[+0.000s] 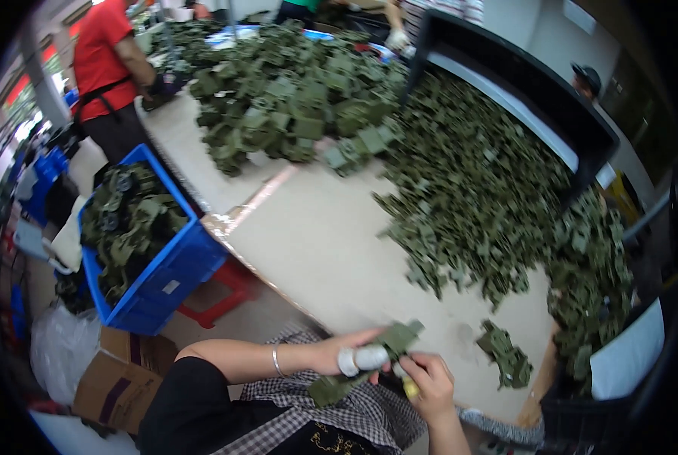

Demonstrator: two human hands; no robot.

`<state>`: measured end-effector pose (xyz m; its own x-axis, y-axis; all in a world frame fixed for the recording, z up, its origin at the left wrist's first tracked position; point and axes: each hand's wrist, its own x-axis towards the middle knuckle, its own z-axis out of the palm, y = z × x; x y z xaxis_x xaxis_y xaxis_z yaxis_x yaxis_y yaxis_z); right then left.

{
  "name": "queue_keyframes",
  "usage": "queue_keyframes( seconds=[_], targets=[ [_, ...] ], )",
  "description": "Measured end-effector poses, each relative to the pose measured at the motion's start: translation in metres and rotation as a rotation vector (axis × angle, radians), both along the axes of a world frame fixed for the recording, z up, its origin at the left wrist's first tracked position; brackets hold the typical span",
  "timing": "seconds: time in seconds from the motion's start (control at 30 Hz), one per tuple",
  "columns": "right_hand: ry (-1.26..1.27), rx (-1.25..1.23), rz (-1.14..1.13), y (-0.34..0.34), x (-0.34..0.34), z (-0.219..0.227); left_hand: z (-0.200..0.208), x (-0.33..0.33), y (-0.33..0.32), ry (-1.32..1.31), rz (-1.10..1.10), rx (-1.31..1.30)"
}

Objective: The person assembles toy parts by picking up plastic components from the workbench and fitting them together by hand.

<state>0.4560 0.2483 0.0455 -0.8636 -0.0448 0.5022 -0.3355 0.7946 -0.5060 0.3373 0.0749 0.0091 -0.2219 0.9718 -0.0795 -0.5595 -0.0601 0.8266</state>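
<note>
My left hand (330,354), with white wrapping on its fingers, is closed around an olive-green fabric strap piece (401,337). One end of the piece sticks out past the fingertips; the other hangs down over my checked apron (278,365). Close beside it, my right hand (434,384) is closed in a pinch near the strap. A small yellow bit (410,387) shows at its fingers, but what they hold is too small and blurred to name. To the right on the table (316,243) lies a separate green strap bundle (506,354).
A large heap of green strap pieces (483,182) covers the table's right side, below a dark-framed shelf (521,83). Another green pile (278,98) lies at the back. Left stand a full blue crate (157,292), a red stool (221,296) and a cardboard box (119,379). Other people work beyond.
</note>
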Motion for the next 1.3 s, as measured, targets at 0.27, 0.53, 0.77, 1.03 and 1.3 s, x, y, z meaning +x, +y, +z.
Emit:
queue_keyframes(
  seconds=[0.27,0.53,0.77,1.03,1.3],
  targets=[
    [-0.811,-0.426,-0.233,0.009,0.059,-0.032,0.013,0.018,0.000,0.620,-0.139,0.278],
    [-0.729,-0.704,-0.246,0.003,0.070,-0.060,-0.010,0.047,-0.013,0.483,0.009,0.079],
    [-0.518,-0.080,0.032,-0.001,0.051,0.025,-0.004,0.052,-0.004,0.604,-0.068,0.121],
    [-0.308,-0.138,0.117,0.002,0.018,0.013,0.011,0.019,0.007,0.821,-0.216,0.047],
    [-0.431,-0.277,0.007,0.009,0.022,-0.009,0.024,-0.008,0.026,0.712,-0.404,-0.098]
  ],
)
